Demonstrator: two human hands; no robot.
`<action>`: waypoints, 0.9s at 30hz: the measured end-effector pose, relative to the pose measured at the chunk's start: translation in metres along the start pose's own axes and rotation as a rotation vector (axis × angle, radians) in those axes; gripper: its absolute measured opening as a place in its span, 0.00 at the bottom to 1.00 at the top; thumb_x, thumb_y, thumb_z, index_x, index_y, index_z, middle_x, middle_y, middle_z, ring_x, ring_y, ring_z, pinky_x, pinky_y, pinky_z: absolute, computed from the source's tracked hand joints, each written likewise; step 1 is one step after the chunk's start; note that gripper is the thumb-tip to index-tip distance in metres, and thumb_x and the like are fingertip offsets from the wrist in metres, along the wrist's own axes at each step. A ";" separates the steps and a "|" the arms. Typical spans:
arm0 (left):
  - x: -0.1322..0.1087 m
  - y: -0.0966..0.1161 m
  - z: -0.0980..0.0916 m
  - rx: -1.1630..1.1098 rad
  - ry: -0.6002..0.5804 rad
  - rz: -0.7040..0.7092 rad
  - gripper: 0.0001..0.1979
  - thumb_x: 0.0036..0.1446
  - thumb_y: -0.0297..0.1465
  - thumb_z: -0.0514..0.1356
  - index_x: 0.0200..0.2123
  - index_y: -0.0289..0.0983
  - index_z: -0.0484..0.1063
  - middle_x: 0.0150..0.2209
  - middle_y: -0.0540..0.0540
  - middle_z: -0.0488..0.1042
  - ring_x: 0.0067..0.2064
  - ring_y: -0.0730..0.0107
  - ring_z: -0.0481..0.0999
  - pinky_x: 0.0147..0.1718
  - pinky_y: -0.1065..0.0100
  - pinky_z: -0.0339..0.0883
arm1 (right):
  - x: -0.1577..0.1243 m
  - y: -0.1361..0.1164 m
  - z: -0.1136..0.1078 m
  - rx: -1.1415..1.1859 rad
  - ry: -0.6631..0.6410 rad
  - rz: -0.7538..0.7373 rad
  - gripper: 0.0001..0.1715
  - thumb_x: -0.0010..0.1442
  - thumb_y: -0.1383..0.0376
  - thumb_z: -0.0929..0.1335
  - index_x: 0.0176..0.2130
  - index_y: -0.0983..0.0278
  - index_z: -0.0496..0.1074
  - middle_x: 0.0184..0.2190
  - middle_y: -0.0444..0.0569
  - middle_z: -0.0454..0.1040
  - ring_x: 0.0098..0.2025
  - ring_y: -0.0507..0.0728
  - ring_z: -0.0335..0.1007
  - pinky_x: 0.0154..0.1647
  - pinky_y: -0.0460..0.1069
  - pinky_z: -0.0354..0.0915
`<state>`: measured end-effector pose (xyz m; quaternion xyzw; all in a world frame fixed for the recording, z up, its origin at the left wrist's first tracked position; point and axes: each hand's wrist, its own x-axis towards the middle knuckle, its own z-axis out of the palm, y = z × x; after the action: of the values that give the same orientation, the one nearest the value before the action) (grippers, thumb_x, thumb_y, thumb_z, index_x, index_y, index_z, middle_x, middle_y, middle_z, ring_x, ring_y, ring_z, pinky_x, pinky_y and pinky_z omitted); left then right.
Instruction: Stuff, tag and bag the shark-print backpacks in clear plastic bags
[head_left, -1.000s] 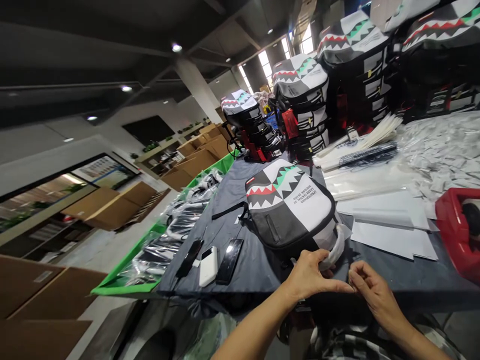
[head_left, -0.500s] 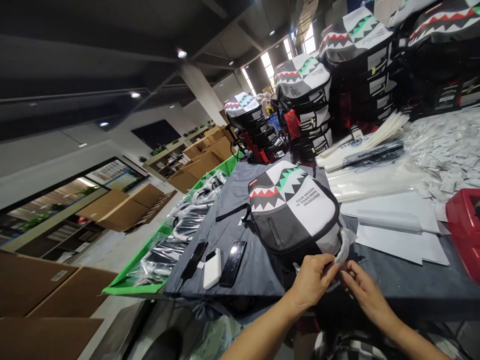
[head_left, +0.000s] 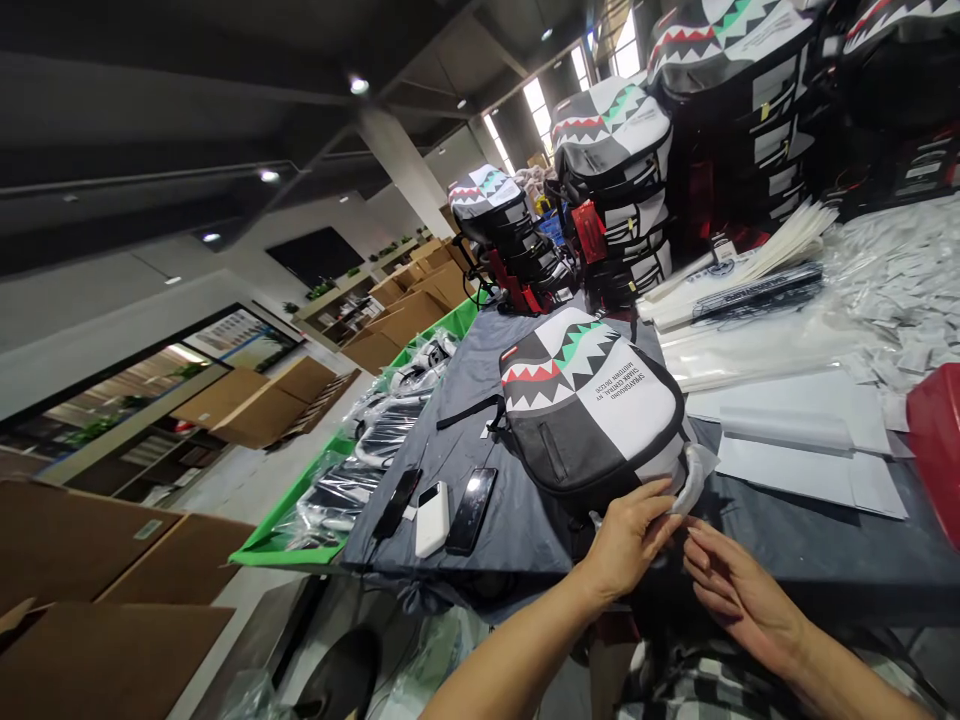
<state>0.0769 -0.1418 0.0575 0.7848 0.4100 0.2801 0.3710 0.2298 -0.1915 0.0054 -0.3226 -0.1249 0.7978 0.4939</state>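
A grey, black and white backpack (head_left: pixel 592 410) with a red-and-green zigzag tooth print lies front side up on the cloth-covered table. Its looped handle (head_left: pixel 696 478), wrapped in whitish material, sticks out at the near right end. My left hand (head_left: pixel 626 540) pinches the base of this handle between thumb and fingers. Just right of it, my right hand (head_left: pixel 739 590) has loosely bent fingers, somewhat apart, with nothing visible in them. Its fingertips are close to the left fingertips; whether they touch I cannot tell.
Two dark phones (head_left: pixel 471 510) and a white power bank (head_left: pixel 432 520) lie left of the backpack. White paper sheets (head_left: pixel 810 465) and clear plastic bags (head_left: pixel 742 345) lie to the right, near a red object (head_left: pixel 934 450). Stacked backpacks (head_left: pixel 611 200) stand behind; a green-edged bin (head_left: pixel 289 555) holds bagged goods.
My right hand has drawn slightly down and away from the handle, its fingers loosening. My left hand keeps its hold on the handle. The view has shifted slightly.
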 end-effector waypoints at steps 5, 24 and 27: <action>-0.001 0.001 -0.003 -0.047 0.029 -0.176 0.23 0.61 0.39 0.63 0.57 0.36 0.72 0.47 0.42 0.80 0.30 0.72 0.75 0.31 0.72 0.69 | 0.005 -0.007 0.010 0.260 -0.217 0.030 0.23 0.48 0.63 0.75 0.22 0.62 0.57 0.16 0.31 0.46 0.17 0.42 0.24 0.11 0.36 0.34; -0.009 -0.014 0.034 0.595 -0.066 0.306 0.20 0.72 0.32 0.46 0.58 0.33 0.70 0.31 0.38 0.81 0.30 0.60 0.81 0.30 0.67 0.74 | 0.017 -0.085 -0.014 -1.122 0.320 -0.496 0.33 0.46 0.38 0.72 0.41 0.58 0.78 0.41 0.53 0.80 0.45 0.66 0.75 0.47 0.58 0.72; -0.008 -0.012 0.037 0.709 -0.064 0.387 0.20 0.72 0.28 0.45 0.57 0.28 0.70 0.30 0.37 0.81 0.30 0.59 0.82 0.26 0.67 0.72 | 0.028 -0.103 -0.009 -1.088 0.193 -0.271 0.28 0.39 0.41 0.76 0.24 0.61 0.72 0.22 0.46 0.72 0.27 0.56 0.67 0.28 0.51 0.67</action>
<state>0.0947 -0.1569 0.0259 0.9351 0.3141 0.1616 0.0303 0.3001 -0.1186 0.0408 -0.5831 -0.5125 0.5150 0.3635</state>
